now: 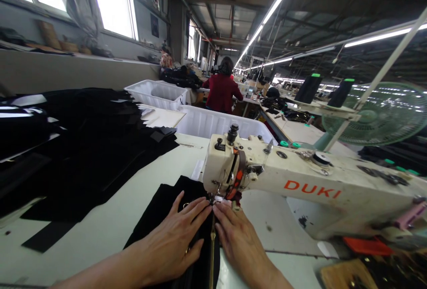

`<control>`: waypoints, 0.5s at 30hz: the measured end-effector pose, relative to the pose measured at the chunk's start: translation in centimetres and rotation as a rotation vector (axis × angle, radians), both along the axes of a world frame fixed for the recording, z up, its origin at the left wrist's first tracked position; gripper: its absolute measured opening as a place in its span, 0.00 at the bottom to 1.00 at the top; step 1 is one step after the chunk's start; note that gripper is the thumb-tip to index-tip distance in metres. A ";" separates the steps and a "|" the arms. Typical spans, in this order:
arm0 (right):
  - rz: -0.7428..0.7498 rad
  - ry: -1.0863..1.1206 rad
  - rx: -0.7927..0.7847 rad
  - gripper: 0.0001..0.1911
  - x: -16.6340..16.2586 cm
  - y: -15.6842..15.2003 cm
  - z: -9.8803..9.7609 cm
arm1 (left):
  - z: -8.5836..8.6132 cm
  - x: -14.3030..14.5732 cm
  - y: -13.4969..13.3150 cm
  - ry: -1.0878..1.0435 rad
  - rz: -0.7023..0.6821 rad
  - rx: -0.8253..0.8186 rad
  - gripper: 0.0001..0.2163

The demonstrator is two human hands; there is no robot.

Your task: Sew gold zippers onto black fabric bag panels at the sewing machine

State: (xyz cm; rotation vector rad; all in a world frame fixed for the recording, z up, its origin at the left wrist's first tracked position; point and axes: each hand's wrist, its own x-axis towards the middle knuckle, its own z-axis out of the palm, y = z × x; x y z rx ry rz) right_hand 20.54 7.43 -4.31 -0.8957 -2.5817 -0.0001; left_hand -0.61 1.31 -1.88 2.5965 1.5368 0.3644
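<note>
A piece of black fabric [167, 200] lies on the white table under the head of a cream sewing machine [300, 182] marked DUKI. My left hand [173, 240] lies flat on the fabric, fingers spread, fingertips near the needle area [213, 199]. Flat beside it, my right hand [238, 240] presses the cloth with its fingertips just right of the needle. A yellowish strip [212, 253] runs along the fabric between my hands. Neither hand grips anything.
A large pile of black cut pieces [83, 146] covers the table's left. White plastic bins [213, 122] stand behind the machine. A green fan [383, 113] and thread cones [308, 88] are at right. A person in a red top [222, 91] works farther back.
</note>
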 end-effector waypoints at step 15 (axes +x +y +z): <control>-0.005 0.132 0.001 0.16 -0.3 -0.2 1.6 | 0.6 0.2 0.1 -0.088 0.004 -0.025 0.27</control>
